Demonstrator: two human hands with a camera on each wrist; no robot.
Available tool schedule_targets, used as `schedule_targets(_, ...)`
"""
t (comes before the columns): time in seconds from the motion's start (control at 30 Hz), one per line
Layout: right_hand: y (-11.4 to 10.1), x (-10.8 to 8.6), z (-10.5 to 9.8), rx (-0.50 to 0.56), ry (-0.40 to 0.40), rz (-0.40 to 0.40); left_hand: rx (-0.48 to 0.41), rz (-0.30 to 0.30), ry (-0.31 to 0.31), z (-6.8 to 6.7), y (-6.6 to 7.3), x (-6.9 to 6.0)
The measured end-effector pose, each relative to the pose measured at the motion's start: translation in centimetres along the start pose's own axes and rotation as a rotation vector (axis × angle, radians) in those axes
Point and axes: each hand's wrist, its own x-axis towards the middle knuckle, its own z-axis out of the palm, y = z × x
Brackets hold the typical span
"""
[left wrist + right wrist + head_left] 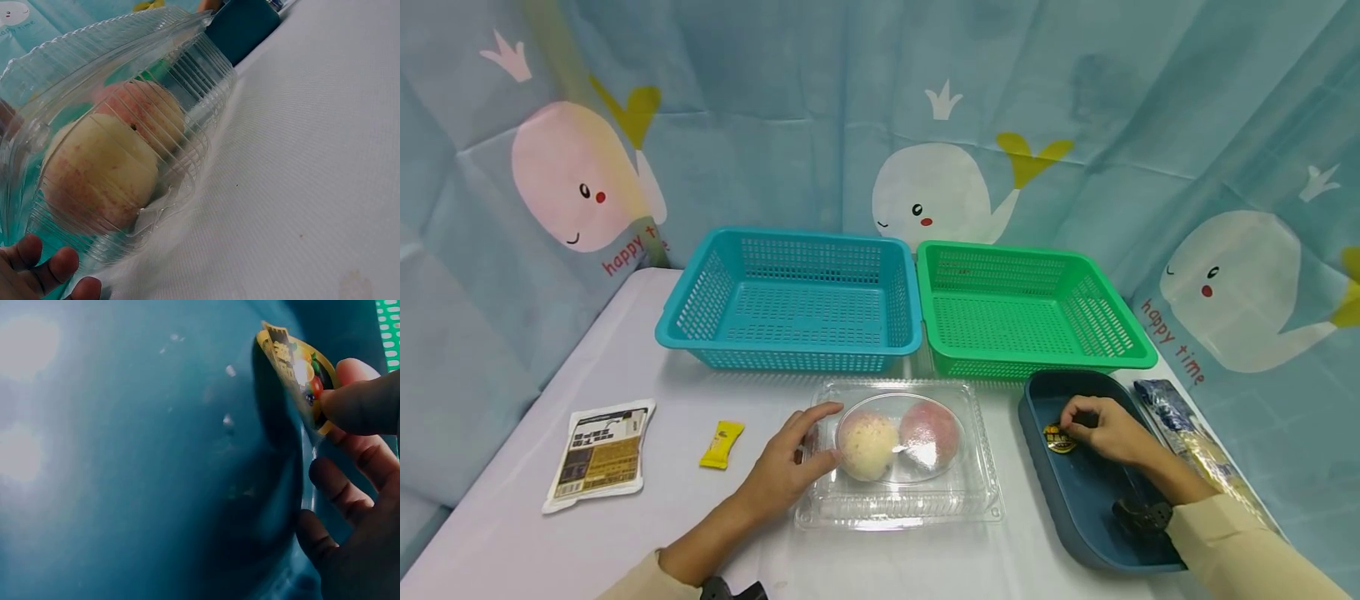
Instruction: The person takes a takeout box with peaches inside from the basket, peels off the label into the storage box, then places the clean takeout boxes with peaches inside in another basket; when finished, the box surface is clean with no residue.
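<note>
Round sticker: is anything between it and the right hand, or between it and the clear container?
Nothing visible separates the right hand from the round sticker it pinches; toward the clear container, the dark blue tray's left wall stands between.

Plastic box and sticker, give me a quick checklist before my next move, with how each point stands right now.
1. Sticker pinched by the right hand: ok, thumb and finger have it.
2. Sticker lying flat: not ok, it looks bent along one side.
3. Sticker free of the dark blue tray: cannot tell; it is over the tray's inside, but contact is unclear.
4. Both peaches inside the plastic box: ok, side by side.
5. Left hand at the box: ok, at its left edge; how firmly it steadies it, I can't tell.
6. Lid snapped shut: cannot tell, the clear plastic hides the catch.
</note>
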Motion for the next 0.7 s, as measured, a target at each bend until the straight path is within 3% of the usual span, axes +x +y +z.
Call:
schedule_targets(0.4,-0.08,-0.30,0.51,-0.251,0.019,-0.021,0.005,-0.003,0.001,0.06,0.03,-0.01)
schedule_targets(0.57,0.29,-0.28,0.57,-0.294,0.014,-0.096,-0.001,-0.002,-0.001,0.06,0.02,0.00)
schedule_targets(0.7,0.23,-0.33,0.60,-0.300,0.006,-0.096,-0.006,-0.004,-0.002,0.03,0.04,-0.02)
